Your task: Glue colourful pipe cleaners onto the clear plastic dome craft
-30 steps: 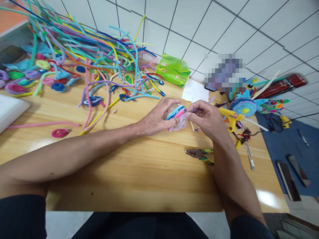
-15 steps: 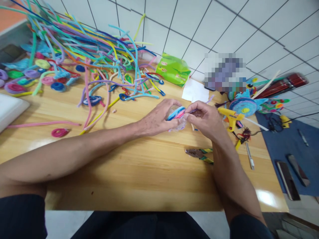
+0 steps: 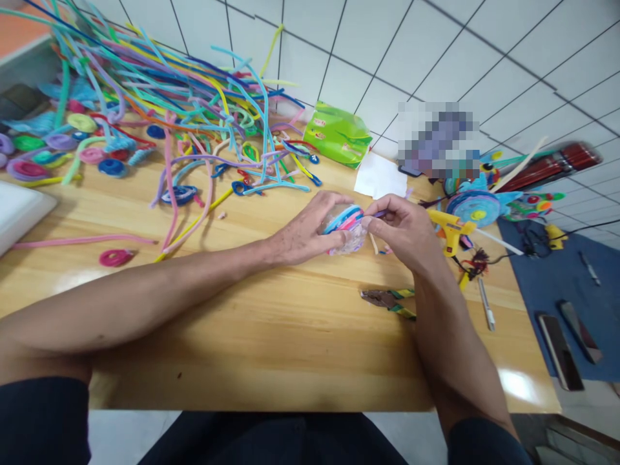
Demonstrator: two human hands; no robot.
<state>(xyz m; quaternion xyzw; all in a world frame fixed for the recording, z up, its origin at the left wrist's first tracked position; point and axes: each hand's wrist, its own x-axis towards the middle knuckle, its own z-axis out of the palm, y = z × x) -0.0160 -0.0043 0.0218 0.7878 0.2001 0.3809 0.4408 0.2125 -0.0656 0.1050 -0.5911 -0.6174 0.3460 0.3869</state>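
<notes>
Shifted slightly right: right hand [image 3: 401, 234], pinching purple strip [image 3: 380, 214]; left hand [image 3: 306, 230], gripping striped bundle [image 3: 343, 221]; pliers [image 3: 381, 298], nearer, on counter [image 3: 290, 336].

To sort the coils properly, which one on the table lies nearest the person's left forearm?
The magenta coil, between that forearm and the straight pink stem; other coils lie beyond it.

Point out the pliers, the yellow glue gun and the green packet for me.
Pliers [image 3: 380, 298]: head view, metal head.
Yellow glue gun [image 3: 452, 243]: head view, grip.
Green packet [image 3: 338, 134]: head view, middle.
</notes>
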